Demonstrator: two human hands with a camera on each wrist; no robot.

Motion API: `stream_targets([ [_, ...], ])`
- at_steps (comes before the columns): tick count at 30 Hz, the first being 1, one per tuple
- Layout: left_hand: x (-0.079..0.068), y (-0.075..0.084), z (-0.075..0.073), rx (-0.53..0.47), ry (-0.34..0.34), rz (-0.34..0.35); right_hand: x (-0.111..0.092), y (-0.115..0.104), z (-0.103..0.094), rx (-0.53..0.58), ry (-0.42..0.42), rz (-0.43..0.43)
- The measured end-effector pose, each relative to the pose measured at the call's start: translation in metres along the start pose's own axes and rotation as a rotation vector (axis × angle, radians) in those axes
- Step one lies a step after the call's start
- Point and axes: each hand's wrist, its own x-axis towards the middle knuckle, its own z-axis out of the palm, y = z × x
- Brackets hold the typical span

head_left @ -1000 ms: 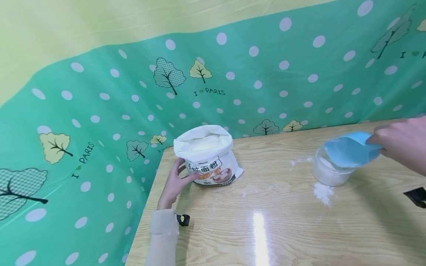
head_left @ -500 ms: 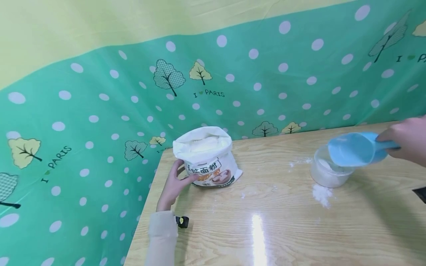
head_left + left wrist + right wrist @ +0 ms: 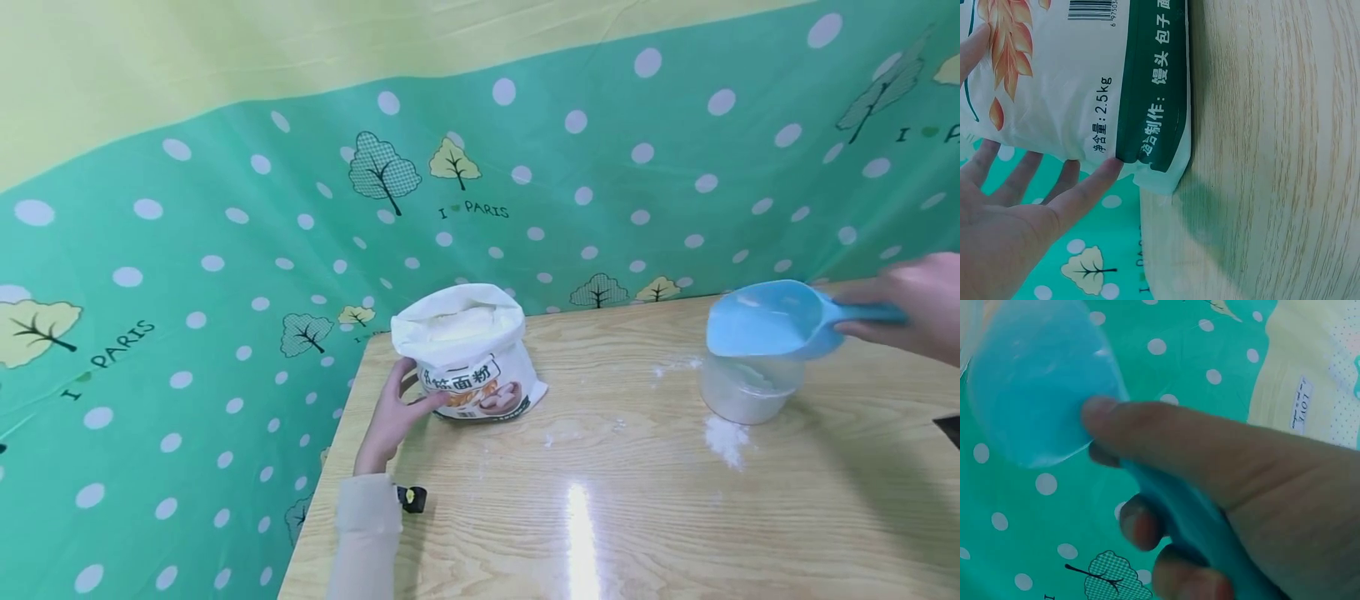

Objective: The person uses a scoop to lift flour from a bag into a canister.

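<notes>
At the left of the table, a white flour bag (image 3: pixel 480 375) stands with its top rolled down and white flour showing inside. My left hand (image 3: pixel 393 417) holds its left side, thumb across the printed front and fingertips against the side, as the left wrist view shows of the bag (image 3: pixel 1054 106). On the right, my right hand (image 3: pixel 918 308) grips the handle of a blue scoop (image 3: pixel 765 321); in the right wrist view the thumb lies along the handle near the scoop's bowl (image 3: pixel 1041 394). The scoop is over a clear round tub (image 3: pixel 750 396), hiding most of its rim. White flour shows in the tub.
Spilled flour (image 3: pixel 726 440) lies in front of the tub, with fainter specks across the wooden table (image 3: pixel 510 517). A green dotted cloth (image 3: pixel 300 208) hangs behind and along the left edge. A small black piece (image 3: pixel 411 499) sits at the left wrist.
The scoop first drew slightly right, then came back left and a little higher over the tub, its bowl now turned more level. The left hand and the flour bag have stayed in place.
</notes>
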Motion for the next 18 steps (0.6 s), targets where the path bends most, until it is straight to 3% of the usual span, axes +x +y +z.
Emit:
stream_targets([
  [4, -0.001, 0.002, 0.0, 0.007, 0.003, -0.015, 0.003, -0.005, -0.001, -0.013, 0.077, -0.015],
  [11, -0.005, 0.003, 0.001, 0.032, 0.024, -0.026, 0.011, -0.021, -0.008, -0.041, 0.099, -0.014],
  [18, -0.006, 0.003, 0.002, 0.034, 0.033, -0.016, 0.027, -0.031, -0.014, -0.016, 0.188, -0.138],
])
